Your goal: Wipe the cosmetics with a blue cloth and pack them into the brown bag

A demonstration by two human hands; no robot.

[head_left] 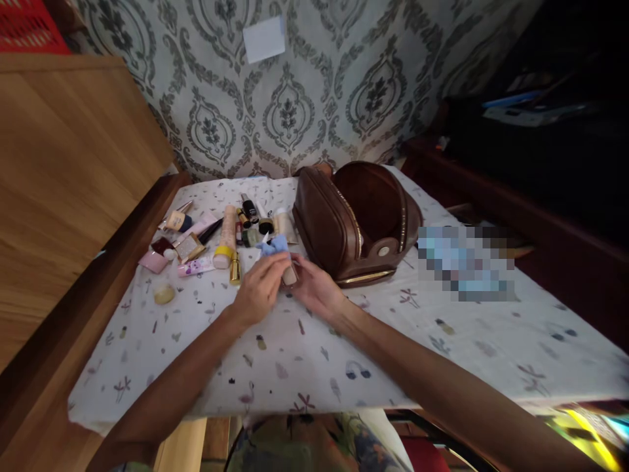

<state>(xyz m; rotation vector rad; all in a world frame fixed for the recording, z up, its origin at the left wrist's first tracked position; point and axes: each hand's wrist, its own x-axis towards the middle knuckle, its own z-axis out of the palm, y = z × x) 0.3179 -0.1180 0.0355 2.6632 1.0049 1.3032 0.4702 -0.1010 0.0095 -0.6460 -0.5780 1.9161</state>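
Note:
Both my hands meet over the middle of the white printed tablecloth. My left hand is closed on a small blue cloth and presses it against a small beige cosmetic item. That item sits in the closed fingers of my right hand. A brown leather toiletry bag lies unzipped just right of my hands, its gold zipper showing.
Several cosmetics lie in a cluster at the left: tubes, lipsticks, small bottles, a pink compact and a round yellowish piece. A wooden cabinet stands at left. A blurred patch lies on the right of the cloth.

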